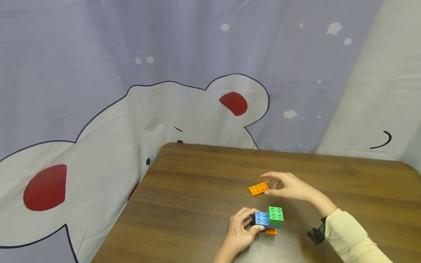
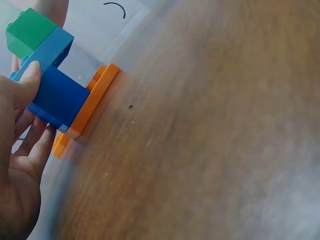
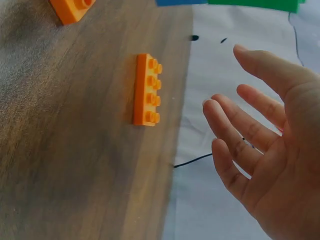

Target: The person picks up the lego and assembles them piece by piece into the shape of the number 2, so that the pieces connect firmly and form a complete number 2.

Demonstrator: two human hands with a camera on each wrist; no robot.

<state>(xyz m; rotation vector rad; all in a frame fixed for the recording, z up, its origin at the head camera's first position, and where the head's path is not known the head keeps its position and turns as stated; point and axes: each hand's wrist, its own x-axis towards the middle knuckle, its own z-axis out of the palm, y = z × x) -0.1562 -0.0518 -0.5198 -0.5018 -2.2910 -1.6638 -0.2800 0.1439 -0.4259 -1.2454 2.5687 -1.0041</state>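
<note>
Wooden surface before a cartoon-print cloth | left hand curls thumb and fingers round the brick stack, steadying it upright on its orange base | right hand, fingers spread and relaxed, holding nothing, hovers beside the orange plate lying flat just behind the stack, studs up for pickup.

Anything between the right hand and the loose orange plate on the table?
Nothing visible. The right hand hovers open beside the orange plate, fingers apart from it, bare wooden table between. The brick stack, gripped by the left hand, sits off to the side.
</note>
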